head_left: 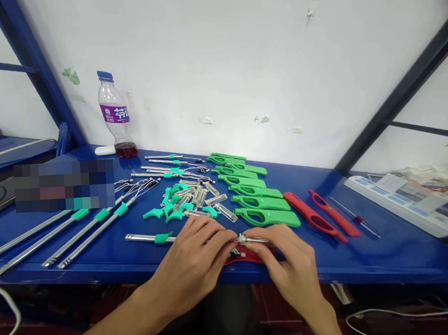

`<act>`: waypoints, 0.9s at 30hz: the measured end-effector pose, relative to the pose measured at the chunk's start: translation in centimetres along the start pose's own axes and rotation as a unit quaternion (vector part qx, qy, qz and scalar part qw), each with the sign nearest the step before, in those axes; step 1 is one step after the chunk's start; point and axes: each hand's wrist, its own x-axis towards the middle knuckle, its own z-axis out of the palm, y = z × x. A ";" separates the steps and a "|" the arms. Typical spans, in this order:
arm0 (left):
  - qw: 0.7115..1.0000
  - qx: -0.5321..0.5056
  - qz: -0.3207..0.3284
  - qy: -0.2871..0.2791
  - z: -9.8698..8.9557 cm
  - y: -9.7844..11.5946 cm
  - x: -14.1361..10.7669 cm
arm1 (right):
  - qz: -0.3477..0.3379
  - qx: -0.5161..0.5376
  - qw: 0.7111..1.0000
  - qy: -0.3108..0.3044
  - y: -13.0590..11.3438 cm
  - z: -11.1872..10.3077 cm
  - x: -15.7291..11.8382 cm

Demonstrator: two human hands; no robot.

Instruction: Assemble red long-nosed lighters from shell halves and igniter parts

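Note:
Near the table's front edge, my right hand (pixel 288 252) pinches a clear lighter fuel tank (pixel 257 240) with a pale valve end pointing left. The fingertips of my left hand (pixel 199 252) are pressed together right at that valve end; what they hold is too small to make out. Below both hands lies a red lighter shell half (pixel 248 255), largely covered, with small dark parts in it. A metal lighter tube (pixel 143 237) with a green trigger sticks out to the left from behind my left hand. Loose clear tanks (pixel 199 196) and green triggers (pixel 173 212) are heaped just beyond.
Several green lighter shells (pixel 267 217) lie in a row behind my hands, with two red shells (pixel 335 214) and a screwdriver (pixel 360 221) to the right. A white power strip (pixel 401 207) is farther right. More metal tubes (pixel 89 239) and a drink bottle (pixel 116 116) stand left.

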 end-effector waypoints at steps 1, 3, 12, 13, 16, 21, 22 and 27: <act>1.000 0.002 0.002 0.000 0.0 -0.1 0.0 | -0.001 0.000 1.000 -0.003 0.0 0.0 0.0; 1.000 0.007 0.001 -0.002 0.1 -0.1 -0.2 | -0.001 0.001 1.000 -0.013 0.0 -0.1 0.0; 0.999 -0.018 -0.039 0.010 -0.2 -0.1 0.1 | 0.021 -0.007 1.000 -0.006 0.2 0.1 -0.1; 0.998 -0.034 -0.053 0.015 -0.5 -0.3 0.4 | 0.028 -0.007 1.000 0.000 0.2 0.2 -0.1; 0.994 -0.063 -0.085 0.011 -2.0 -0.9 0.9 | 0.038 -0.011 0.999 0.004 0.1 0.2 0.0; 0.997 0.003 -0.079 -0.021 -3.9 -2.0 1.1 | 0.065 -0.013 0.998 -0.003 0.2 0.3 0.1; 0.997 0.009 -0.073 -0.033 -4.0 -2.1 1.0 | 0.069 -0.012 0.998 -0.005 0.3 0.4 0.0; 0.995 0.016 -0.047 -0.090 -3.9 -1.7 0.6 | 0.086 -0.013 0.996 -0.013 0.5 0.5 -0.2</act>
